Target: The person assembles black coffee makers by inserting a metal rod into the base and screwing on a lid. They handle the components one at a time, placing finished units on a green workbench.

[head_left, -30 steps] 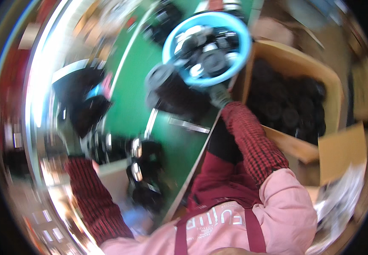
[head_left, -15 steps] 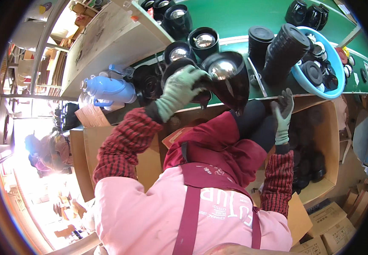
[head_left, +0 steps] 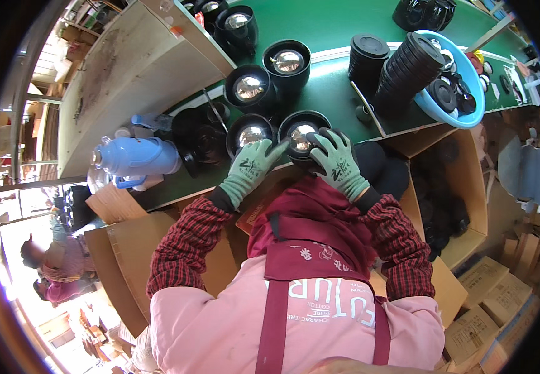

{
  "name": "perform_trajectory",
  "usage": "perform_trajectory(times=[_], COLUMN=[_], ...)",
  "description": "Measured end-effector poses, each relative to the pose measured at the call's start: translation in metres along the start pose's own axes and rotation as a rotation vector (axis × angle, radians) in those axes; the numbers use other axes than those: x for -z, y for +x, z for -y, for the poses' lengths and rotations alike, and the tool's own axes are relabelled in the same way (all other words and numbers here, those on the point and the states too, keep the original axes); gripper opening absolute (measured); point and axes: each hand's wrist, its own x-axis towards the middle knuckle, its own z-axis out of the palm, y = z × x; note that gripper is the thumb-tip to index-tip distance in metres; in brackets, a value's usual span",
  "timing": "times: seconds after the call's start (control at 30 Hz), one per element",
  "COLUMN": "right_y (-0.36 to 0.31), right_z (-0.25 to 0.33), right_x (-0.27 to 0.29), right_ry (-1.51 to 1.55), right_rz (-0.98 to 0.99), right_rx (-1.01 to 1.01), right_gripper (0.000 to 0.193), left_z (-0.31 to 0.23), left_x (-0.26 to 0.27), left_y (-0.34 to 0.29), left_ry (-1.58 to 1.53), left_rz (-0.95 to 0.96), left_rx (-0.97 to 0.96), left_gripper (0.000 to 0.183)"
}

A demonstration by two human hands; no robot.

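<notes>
Two black round pots with shiny silver insides stand side by side at the bench's near edge, the left pot and the right pot. Both my hands wear green gloves with dark fingertips. My left hand lies at the near rim of the left pot, its thumb side stretched toward the right pot; it is open. My right hand curls its fingers over the right pot's near right rim. Two more such pots, one at the left and one at the right, stand just behind.
Stacks of black ribbed lids stand right of the pots, beside a light-blue basin of small parts. A blue flask lies at the left. Below the bench, an open carton holds dark pieces. A person is at far left.
The tilted pot near my left hand now stands upright on the bench. My right hand has moved up and left from beside my lap onto the right pot's rim. The view has shifted.
</notes>
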Motion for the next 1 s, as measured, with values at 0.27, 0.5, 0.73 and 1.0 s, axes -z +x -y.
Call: perform_trajectory(times=[0.27, 0.5, 0.73, 1.0], right_y=[-0.028, -0.054, -0.079, -0.071], right_z=[0.004, 0.017, 0.023, 0.053], right_x=[0.021, 0.064, 0.111, 0.111], right_ry=[0.026, 0.579, 1.407, 0.789], right_rz=[-0.201, -0.604, -0.523, -0.245], right_rx=[-0.148, -0.525, -0.821, -0.767], right_gripper=[0.034, 0.043, 0.056, 0.046], left_z=[0.014, -0.017, -0.031, -0.046], left_x=[0.003, 0.049, 0.034, -0.01], left_y=[-0.021, -0.011, -0.005, 0.001], left_ry=[0.312, -0.106, -1.55, -1.665], left_rz=[0.116, -0.395, 0.154, -0.001], left_rx=[-0.049, 0.182, 0.227, 0.383], left_gripper=[0.074, 0.067, 0.077, 0.052])
